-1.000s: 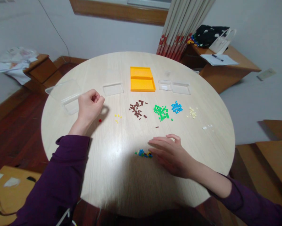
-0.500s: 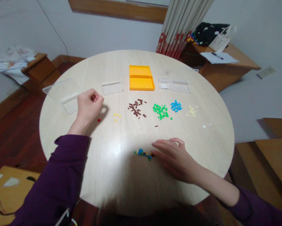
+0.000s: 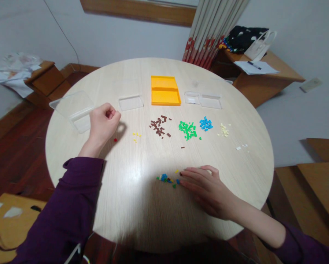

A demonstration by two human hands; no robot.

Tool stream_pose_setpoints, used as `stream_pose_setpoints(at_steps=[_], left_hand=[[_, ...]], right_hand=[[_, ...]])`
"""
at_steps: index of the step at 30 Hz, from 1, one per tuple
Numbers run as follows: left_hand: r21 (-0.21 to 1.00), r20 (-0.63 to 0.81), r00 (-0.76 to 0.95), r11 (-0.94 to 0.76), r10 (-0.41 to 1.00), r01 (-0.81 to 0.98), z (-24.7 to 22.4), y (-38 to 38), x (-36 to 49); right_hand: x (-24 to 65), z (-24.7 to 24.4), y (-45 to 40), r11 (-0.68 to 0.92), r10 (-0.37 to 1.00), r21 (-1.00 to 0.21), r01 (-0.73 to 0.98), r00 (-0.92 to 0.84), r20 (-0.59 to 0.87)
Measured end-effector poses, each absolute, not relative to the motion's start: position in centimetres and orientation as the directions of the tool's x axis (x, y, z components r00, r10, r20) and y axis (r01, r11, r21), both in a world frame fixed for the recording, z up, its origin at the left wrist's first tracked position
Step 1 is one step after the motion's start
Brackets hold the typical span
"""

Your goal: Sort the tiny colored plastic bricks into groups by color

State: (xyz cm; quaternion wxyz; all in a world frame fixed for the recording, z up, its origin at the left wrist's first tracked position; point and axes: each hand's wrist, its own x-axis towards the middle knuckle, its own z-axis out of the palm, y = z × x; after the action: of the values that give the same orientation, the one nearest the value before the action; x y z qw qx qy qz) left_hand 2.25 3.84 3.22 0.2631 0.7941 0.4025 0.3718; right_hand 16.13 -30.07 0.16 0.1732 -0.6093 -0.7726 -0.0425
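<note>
My left hand (image 3: pixel 104 123) is closed in a fist above the left side of the table; whatever it holds, if anything, is hidden. Close below it lies a small red brick (image 3: pixel 115 140), with several yellow bricks (image 3: pixel 136 137) to the right. My right hand (image 3: pixel 208 189) lies low over the table, fingers stretched out to the left. Its fingertips are at a small dark brick (image 3: pixel 181 174) and a blue brick (image 3: pixel 178 181). Left of them sits a cluster of mixed small bricks (image 3: pixel 163 178), with a loose yellow brick (image 3: pixel 177 171) and a green brick (image 3: pixel 174 186) nearby.
Across the round table (image 3: pixel 126 212) lie piles of brown bricks (image 3: pixel 157 126), green bricks (image 3: pixel 188 130), blue bricks (image 3: pixel 206 124) and cream bricks (image 3: pixel 224 130). Behind them stand an open orange case (image 3: pixel 166 97) and clear plastic boxes (image 3: pixel 130 103). White pieces (image 3: pixel 238 148) lie at the right.
My right hand has shifted slightly right. Beside the mixed cluster, the blue and yellow bricks now lie apart from it. The left hand stays in place.
</note>
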Motion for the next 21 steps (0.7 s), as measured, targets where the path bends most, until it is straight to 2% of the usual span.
stream_pose_setpoints(at_steps=[8,21], left_hand=[[0.713,0.388,0.397,-0.544,0.832,0.442,3.2,3.9,2.2],[0.726,0.379,0.395,-0.534,0.837,0.433,3.3,3.8,2.3]], right_hand=[[15.3,0.2,-28.9,0.232,0.941,-0.122,0.965,-0.191,0.281],[15.3,0.3,-30.6,0.214,0.931,-0.059,0.975,-0.185,0.314]])
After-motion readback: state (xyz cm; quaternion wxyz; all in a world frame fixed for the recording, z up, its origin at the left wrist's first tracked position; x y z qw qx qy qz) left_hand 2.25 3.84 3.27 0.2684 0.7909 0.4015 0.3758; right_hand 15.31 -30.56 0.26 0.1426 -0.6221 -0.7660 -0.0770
